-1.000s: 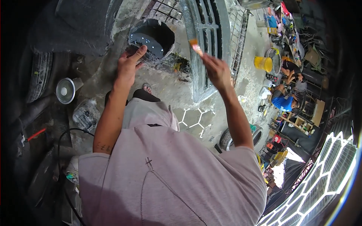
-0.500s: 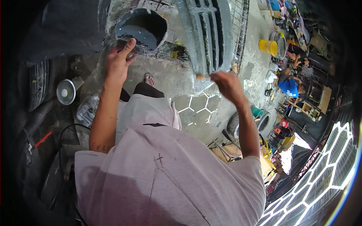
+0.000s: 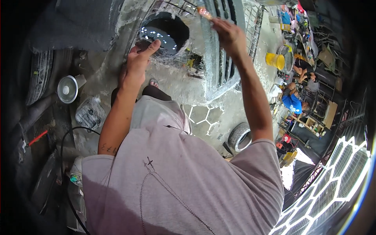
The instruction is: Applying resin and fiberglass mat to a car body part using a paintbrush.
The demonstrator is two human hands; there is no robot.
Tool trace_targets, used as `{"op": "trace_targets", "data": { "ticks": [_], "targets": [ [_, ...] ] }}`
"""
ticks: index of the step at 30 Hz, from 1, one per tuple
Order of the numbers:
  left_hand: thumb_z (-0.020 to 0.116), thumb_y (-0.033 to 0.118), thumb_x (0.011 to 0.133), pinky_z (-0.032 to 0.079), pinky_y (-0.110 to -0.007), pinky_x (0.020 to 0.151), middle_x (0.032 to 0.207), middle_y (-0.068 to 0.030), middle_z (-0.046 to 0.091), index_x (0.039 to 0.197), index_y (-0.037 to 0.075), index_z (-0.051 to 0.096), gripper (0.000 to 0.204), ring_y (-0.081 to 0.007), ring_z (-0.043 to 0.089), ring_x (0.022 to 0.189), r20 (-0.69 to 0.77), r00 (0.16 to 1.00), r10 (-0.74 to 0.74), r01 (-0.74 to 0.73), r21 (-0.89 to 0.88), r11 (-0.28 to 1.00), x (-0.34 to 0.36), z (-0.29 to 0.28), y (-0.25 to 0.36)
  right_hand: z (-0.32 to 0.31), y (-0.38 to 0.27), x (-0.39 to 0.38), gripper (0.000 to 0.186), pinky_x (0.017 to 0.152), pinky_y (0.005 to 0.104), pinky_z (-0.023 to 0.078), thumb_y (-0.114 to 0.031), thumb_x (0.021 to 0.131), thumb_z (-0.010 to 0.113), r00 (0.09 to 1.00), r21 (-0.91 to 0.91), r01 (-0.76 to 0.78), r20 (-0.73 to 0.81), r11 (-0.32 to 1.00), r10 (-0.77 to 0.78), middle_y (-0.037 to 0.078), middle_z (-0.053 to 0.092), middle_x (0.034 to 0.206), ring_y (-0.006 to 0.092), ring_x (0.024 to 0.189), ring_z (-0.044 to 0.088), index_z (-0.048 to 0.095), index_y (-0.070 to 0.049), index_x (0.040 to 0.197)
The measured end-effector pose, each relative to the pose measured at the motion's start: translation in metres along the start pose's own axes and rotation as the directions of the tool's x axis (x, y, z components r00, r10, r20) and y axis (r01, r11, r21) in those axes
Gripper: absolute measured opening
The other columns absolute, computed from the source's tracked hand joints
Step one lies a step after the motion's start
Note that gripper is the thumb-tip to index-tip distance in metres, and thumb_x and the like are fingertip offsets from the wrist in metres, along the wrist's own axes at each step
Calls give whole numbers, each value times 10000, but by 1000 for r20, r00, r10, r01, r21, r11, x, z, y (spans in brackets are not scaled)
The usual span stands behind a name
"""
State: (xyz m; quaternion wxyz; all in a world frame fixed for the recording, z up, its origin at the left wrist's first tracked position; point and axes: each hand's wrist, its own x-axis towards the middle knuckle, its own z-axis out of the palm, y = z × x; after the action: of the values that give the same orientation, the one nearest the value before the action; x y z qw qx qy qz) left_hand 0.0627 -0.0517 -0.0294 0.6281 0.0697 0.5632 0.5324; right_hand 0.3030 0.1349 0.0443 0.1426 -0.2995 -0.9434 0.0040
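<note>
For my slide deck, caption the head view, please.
Right hand strokes a paintbrush on a grey grille; left hand braces beside.

A stained concrete floor [image 3: 172, 88] is seen below, lit by daylight. A tyre [image 3: 239, 136] is laid flat on it at right, and another tyre [image 3: 39, 76] is stood at the left edge. A yellow bucket [image 3: 275, 60] is set farther off, near cluttered benches [image 3: 313, 121]. A black cable [image 3: 64, 145] is looped across the dark ground at lower left.
</note>
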Motion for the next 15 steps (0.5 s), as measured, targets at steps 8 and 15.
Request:
{"op": "trace_targets", "data": {
  "ticks": [8, 15],
  "targets": [
    [827, 423, 766, 397, -367, 903, 1131, 18, 598, 1191, 155, 606, 548, -150, 513, 1046, -114, 993, 18, -27, -80, 996, 12, -11, -10, -54, -99, -219, 264, 675, 338, 461, -67, 853, 636, 928, 23, -222, 311, 975, 204, 17, 693, 1128, 183, 805, 666, 673, -138, 1105],
    [820, 362, 759, 454, -414, 919, 1139, -64, 581, 1187, 60, 592, 571, -224, 547, 1084, -110, 994, 7, -16, -79, 997, 5, -4, 7, -106, -122, -281, 251, 677, 373, 518, 28, 799, 683, 828, 300, -555, 107, 776, 551, 98, 703, 964, 274, 790, 675, 679, -76, 1027]
  ]
}}
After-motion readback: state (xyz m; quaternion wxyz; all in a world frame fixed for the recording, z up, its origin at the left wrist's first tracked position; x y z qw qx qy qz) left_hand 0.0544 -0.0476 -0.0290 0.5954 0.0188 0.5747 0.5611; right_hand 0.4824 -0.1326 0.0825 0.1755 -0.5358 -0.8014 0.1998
